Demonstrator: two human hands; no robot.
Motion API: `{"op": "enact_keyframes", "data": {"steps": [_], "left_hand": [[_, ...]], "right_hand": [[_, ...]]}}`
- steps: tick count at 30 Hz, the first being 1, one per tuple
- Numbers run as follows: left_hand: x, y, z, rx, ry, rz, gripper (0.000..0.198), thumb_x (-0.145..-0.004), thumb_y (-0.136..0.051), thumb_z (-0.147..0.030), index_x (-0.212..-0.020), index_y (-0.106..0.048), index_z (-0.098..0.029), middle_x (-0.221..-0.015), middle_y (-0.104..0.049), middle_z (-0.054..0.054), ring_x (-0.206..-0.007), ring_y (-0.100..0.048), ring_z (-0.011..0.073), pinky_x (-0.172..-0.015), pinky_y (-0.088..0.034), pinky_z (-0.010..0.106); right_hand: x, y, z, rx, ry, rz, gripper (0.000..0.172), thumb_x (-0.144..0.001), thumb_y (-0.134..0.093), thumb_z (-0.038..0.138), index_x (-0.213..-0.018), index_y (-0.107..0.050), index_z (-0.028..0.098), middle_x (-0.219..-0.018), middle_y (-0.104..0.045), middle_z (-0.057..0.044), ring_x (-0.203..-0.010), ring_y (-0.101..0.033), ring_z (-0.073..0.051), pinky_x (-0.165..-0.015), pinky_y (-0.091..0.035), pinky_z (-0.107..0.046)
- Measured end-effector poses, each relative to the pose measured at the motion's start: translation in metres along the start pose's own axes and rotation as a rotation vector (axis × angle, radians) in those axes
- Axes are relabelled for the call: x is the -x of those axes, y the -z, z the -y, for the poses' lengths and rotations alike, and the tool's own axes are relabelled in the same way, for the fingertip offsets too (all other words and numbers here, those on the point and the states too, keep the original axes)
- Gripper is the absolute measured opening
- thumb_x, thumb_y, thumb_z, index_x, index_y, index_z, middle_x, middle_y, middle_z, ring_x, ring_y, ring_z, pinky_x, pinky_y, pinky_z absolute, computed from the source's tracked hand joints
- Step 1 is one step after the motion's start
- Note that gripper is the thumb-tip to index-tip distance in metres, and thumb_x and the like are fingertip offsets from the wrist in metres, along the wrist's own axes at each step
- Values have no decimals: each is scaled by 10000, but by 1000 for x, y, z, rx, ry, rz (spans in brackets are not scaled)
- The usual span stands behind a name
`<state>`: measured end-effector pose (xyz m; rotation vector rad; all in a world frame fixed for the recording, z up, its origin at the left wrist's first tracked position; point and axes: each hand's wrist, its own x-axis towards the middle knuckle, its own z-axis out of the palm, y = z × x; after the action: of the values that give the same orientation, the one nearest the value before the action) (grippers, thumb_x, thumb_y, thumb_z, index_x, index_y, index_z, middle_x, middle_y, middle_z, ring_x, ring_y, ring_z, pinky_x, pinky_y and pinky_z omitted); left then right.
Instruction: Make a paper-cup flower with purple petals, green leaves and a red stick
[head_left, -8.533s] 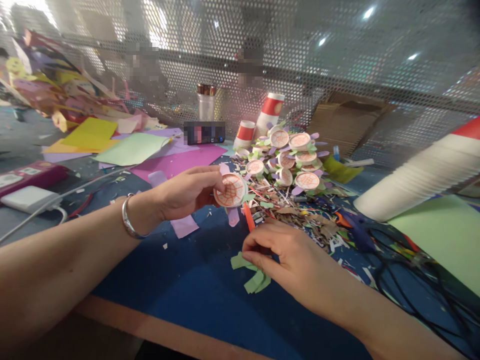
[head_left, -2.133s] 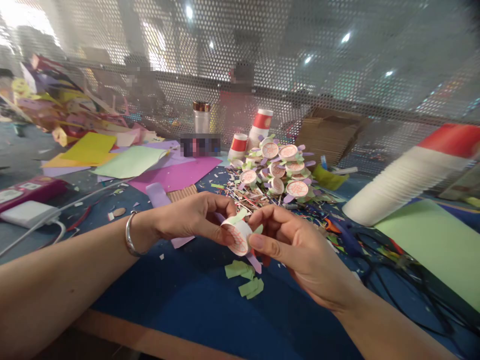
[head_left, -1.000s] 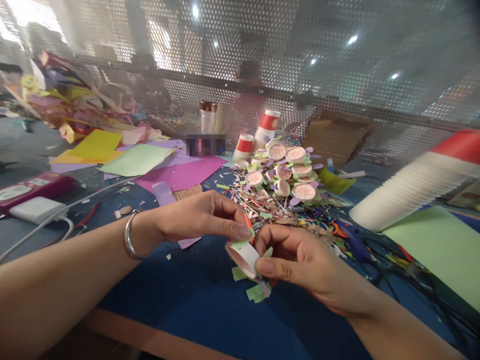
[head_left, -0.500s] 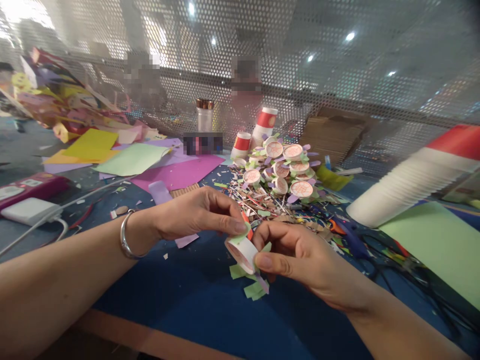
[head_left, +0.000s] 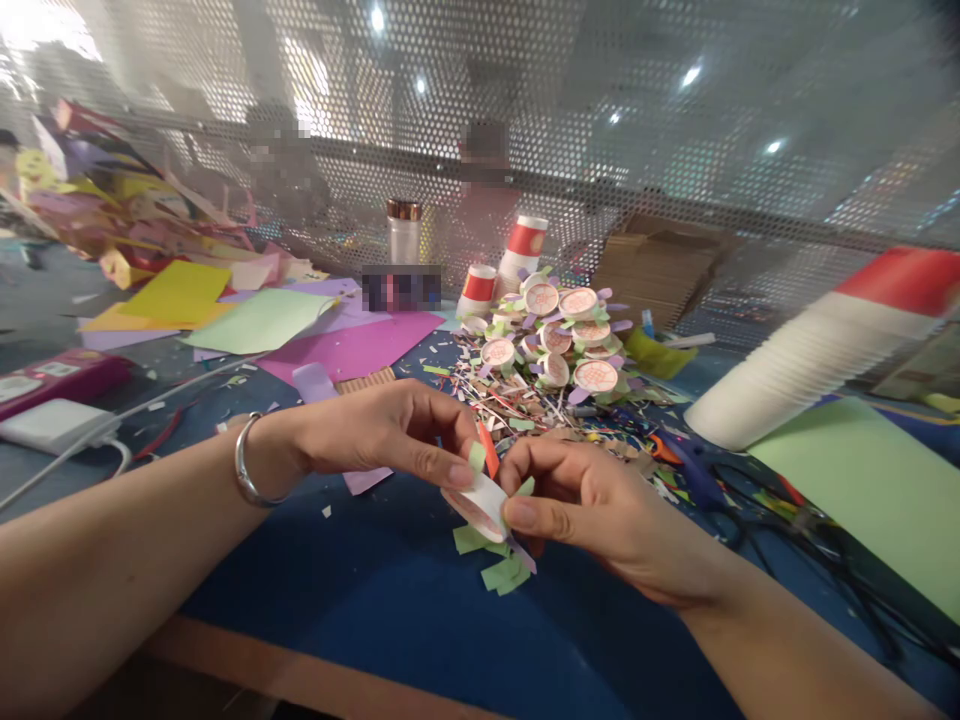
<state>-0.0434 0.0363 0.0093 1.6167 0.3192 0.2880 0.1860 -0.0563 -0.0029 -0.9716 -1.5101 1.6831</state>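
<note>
My left hand (head_left: 401,432) and my right hand (head_left: 581,497) both hold a cut-off paper cup bottom (head_left: 486,503), a short white ring tilted above the table. My left thumb presses on its upper left side, beside a small green paper strip (head_left: 477,457). At the right side, my right thumb and fingers pinch the ring, near more green and purple paper. Loose green paper pieces (head_left: 504,573) show just below it. Part of an orange-red object (head_left: 487,447) shows behind, between the hands. The fingertips behind the ring are hidden.
A pile of similar cup bottoms (head_left: 596,376) with paper tabs lies ahead, amid scraps. Stacked paper cups (head_left: 817,345) lean at right, near dark cables (head_left: 814,560) and green paper (head_left: 862,490). Coloured sheets (head_left: 360,345), a power strip (head_left: 60,380) and a white charger (head_left: 56,425) are left.
My left thumb has slid down from the green strip onto the cup bottom's side. The strip now stands up behind the thumb, and the ring is tipped flatter. My right hand keeps its pinch.
</note>
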Motion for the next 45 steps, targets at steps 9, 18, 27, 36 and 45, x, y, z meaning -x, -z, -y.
{"op": "enact_keyframes", "data": {"steps": [9,18,27,36,45], "left_hand": [[-3,-6,1,-121,27,-63,237,-781,-809,-298,-839,-632,-150,-793,-659,3,-711,-604,109,-646,-471,212],[-6,-7,4,-84,17,-103,239,-771,-811,-259,-855,-621,-140,-828,-687,21,-777,-644,135,-728,-496,254],[-6,-6,6,-29,5,-91,175,-807,-786,-211,-891,-643,-155,-793,-684,-15,-706,-608,81,-627,-435,181],[-8,-5,8,11,-11,-171,359,-714,-859,-231,-883,-548,-170,-740,-639,-32,-673,-606,102,-602,-445,204],[-10,-7,6,208,-39,-302,333,-707,-852,-134,-922,-598,-144,-863,-713,11,-788,-673,111,-718,-522,211]], "right_hand": [[-1,1,1,-91,58,-23,183,-889,-742,312,-879,-635,164,-770,-592,17,-655,-530,-82,-598,-455,-197],[-3,5,1,-100,63,-71,213,-913,-706,377,-958,-656,176,-806,-602,1,-666,-530,-91,-618,-439,-210],[-2,2,2,-128,120,-215,184,-908,-707,358,-980,-637,205,-788,-606,7,-683,-566,-116,-639,-454,-248],[-5,3,4,-99,228,-482,177,-871,-734,343,-831,-630,205,-721,-516,34,-621,-454,-90,-543,-388,-210],[-5,3,1,-18,248,-489,161,-886,-715,361,-896,-658,210,-727,-552,25,-627,-495,-97,-529,-416,-214]]}}
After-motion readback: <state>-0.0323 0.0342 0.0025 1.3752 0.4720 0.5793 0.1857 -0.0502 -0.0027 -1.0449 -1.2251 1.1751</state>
